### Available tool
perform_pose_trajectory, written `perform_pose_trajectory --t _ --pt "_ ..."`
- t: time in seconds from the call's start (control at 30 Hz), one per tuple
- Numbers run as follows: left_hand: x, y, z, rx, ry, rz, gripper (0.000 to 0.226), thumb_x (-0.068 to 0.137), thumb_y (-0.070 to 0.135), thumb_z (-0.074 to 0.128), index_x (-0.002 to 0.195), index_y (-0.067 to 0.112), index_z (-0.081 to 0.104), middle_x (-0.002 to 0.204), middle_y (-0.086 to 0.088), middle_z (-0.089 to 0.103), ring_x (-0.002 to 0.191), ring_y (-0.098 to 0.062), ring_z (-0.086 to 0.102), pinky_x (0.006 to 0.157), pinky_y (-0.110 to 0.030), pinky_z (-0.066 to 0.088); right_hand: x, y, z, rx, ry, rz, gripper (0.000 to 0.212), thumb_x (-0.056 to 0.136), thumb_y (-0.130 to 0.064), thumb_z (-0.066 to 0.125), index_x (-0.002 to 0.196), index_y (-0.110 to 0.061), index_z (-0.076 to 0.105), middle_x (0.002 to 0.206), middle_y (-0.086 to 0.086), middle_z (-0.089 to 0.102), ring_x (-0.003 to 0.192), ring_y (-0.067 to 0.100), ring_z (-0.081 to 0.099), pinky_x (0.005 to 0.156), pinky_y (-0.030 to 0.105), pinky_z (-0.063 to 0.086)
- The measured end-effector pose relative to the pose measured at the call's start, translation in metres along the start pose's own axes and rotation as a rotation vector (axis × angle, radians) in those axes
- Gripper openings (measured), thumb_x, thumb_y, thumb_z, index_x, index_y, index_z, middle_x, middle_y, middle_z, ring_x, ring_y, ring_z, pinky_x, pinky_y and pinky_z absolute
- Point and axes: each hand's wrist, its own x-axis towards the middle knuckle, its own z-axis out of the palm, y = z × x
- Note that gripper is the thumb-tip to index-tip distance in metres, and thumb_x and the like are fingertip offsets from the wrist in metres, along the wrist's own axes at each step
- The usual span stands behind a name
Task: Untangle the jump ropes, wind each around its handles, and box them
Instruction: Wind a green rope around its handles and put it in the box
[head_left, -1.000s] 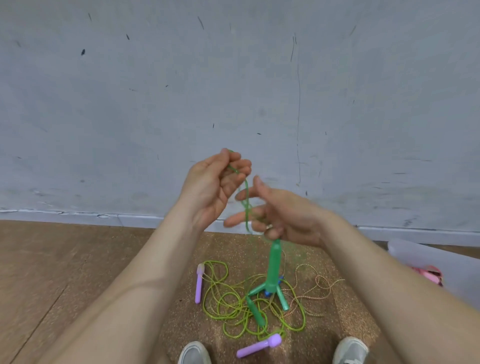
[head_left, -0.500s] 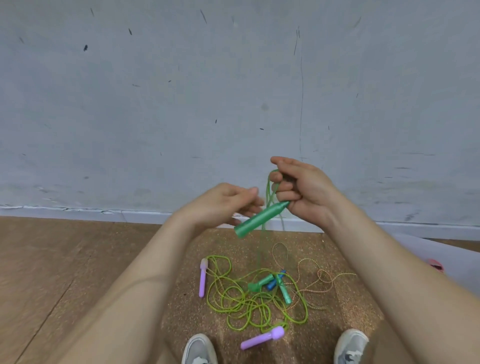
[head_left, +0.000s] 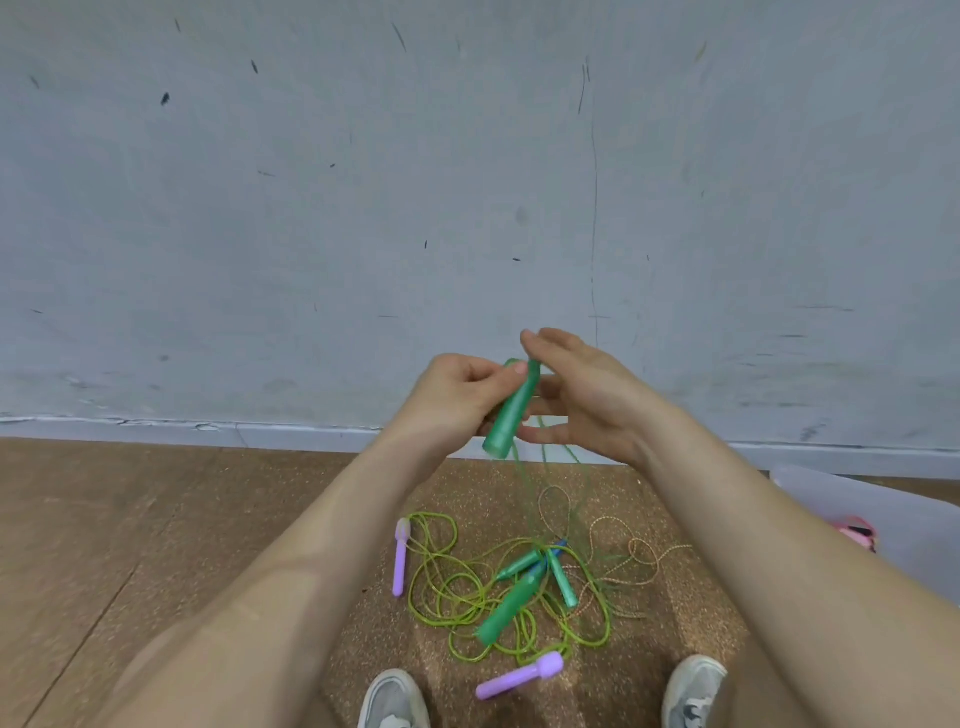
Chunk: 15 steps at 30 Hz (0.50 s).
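Half a second back the right hand had the green handle (head_left: 506, 421) pinched at its top and slanting low to the left; now the left hand (head_left: 457, 400) has taken it over and it stands steeper, narrow end up, butt end down. That left hand wraps its fingers round the upper half, thumb laid across the front near the top. The right hand (head_left: 587, 400) sits just right of it with thumb raised and fingers spread and nearly straight, closed on nothing that can be seen. Thin strands of the dark green rope (head_left: 558, 467) drop from under the two hands to the tangle on the cork floor (head_left: 675, 649), between the person's forearms and nearer than the baseboard of the grey wall (head_left: 311, 208). In that tangle lies the second green handle (head_left: 506, 613), across loops of the lime rope (head_left: 441, 597); two slim teal handles (head_left: 563, 579) and a blue handle (head_left: 555, 552) cross just beyond it. One purple handle (head_left: 400, 558) lies at the left edge, the other purple handle (head_left: 519, 680) at the near edge by the shoes (head_left: 395, 699). A speckled tan rope (head_left: 631, 558) trails off right. Far right stands the pale box (head_left: 893, 504), something pink (head_left: 857, 532) inside — too blurred to name.
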Motion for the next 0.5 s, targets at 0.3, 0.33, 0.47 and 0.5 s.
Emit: perform_pose_trajectory --t 0.3,0.33,0.47,0.5 --pt "0.007 0.022 -0.016 -0.553 0.208 0.017 0.032 0.1 0.023 0.046 0.08 0.004 0.06 0.059 -0.006 0.061 0.047 -0.01 0.056 0.046 -0.016 0.048 0.001 0.004 0.0 -0.166 0.09 -0.238 0.035 0.086 0.005 0.052 0.114 -0.016 0.053 0.094 0.016 0.072 0.075 0.021 0.058 0.059 0.029 0.044" --pt "0.008 0.024 -0.019 -0.676 0.189 0.012 0.031 0.101 0.023 0.045 0.08 0.004 0.059 0.059 -0.005 0.061 0.047 -0.009 0.056 0.046 -0.015 0.048 0.001 0.008 0.005 -0.184 0.037 -0.218 0.037 0.081 0.007 0.05 0.109 -0.017 0.055 0.099 0.016 0.073 0.077 0.02 0.054 0.057 0.028 0.04" --pt "0.016 0.027 -0.024 -1.0 0.202 0.011 0.029 0.1 0.022 0.045 0.08 0.005 0.056 0.059 -0.005 0.061 0.047 -0.008 0.057 0.046 -0.013 0.048 0.007 0.022 0.014 -0.035 -0.373 0.0 0.025 0.08 -0.01 0.046 0.1 -0.016 0.06 0.113 0.011 0.069 0.071 0.011 0.045 0.056 0.024 0.034" --pt "0.019 0.027 -0.026 -1.059 0.23 0.015 0.029 0.1 0.022 0.045 0.079 0.004 0.056 0.058 -0.006 0.061 0.047 -0.008 0.058 0.045 -0.013 0.048 0.007 0.024 0.013 -0.041 -0.47 0.037 0.022 0.085 -0.023 0.048 0.1 -0.016 0.062 0.113 0.01 0.068 0.071 0.009 0.044 0.058 0.024 0.034"
